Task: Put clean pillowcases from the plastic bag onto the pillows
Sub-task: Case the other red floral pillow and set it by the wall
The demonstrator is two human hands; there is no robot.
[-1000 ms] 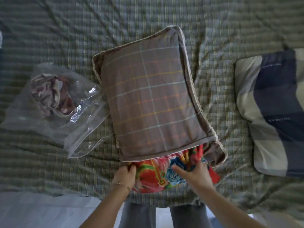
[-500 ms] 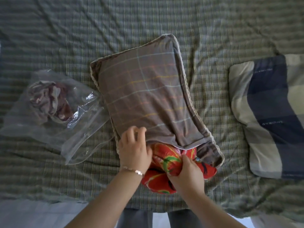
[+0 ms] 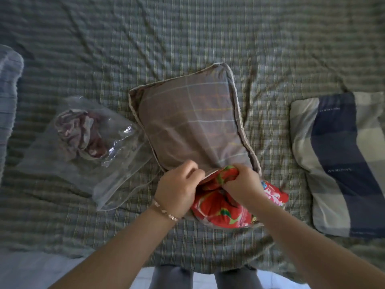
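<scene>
The left hand (image 3: pixel 177 188) pinches the open hem of the brown checked pillowcase (image 3: pixel 191 126) at centre; the right hand (image 3: pixel 241 184) – fingers curled – grips the red floral pillow (image 3: pixel 218 211) bulging out at 5 o'clock; the plastic bag (image 3: pixel 116 180) lies at 9 o'clock, holding crumpled cloth (image 3: pixel 79 134).

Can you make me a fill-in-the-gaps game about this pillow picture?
The red flowery pillow sticks out of a ___ checked pillowcase.
The ___ hand wears a bracelet.
Crumpled cloth lies inside the clear ___ bag.
The blue checked pillow lies on the ___ side.
Missing words: brown, left, plastic, right.
</scene>
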